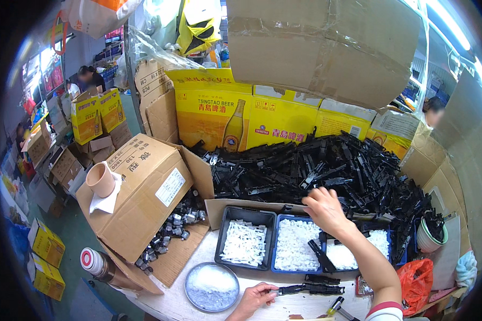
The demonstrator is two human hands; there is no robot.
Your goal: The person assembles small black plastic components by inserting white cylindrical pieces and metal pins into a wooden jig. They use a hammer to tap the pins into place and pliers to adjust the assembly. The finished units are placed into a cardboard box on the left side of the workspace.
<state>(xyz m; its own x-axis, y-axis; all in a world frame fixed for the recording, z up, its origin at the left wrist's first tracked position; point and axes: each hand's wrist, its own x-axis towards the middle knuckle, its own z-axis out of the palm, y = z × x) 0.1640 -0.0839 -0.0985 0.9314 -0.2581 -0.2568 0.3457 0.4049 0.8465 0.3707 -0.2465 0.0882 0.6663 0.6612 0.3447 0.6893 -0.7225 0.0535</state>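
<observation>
At the front of the table, my left hand [254, 300] pinches the left end of a slim black plastic part [305, 289]. A little whitish piece shows at its fingertips. Another black part [322, 279] lies just behind. My right hand [325, 211] is raised over the cardboard divider, at the near edge of a big heap of black plastic parts [284, 171]. Its fingers are curled, and what they hold, if anything, is hidden. Below that forearm, a black part [321, 255] rests across the rims of the blue tray [275, 251] of small white pieces and its neighbour.
A black tray [218, 249] of white pieces adjoins the blue one. Left of them are a round metal dish [189, 297] and an open carton [139, 198] spilling metallic parts. A thermos [104, 270], red plastic bag [418, 283], greenish bowl [428, 241] and screwdriver-like tool [336, 306] surround the work area.
</observation>
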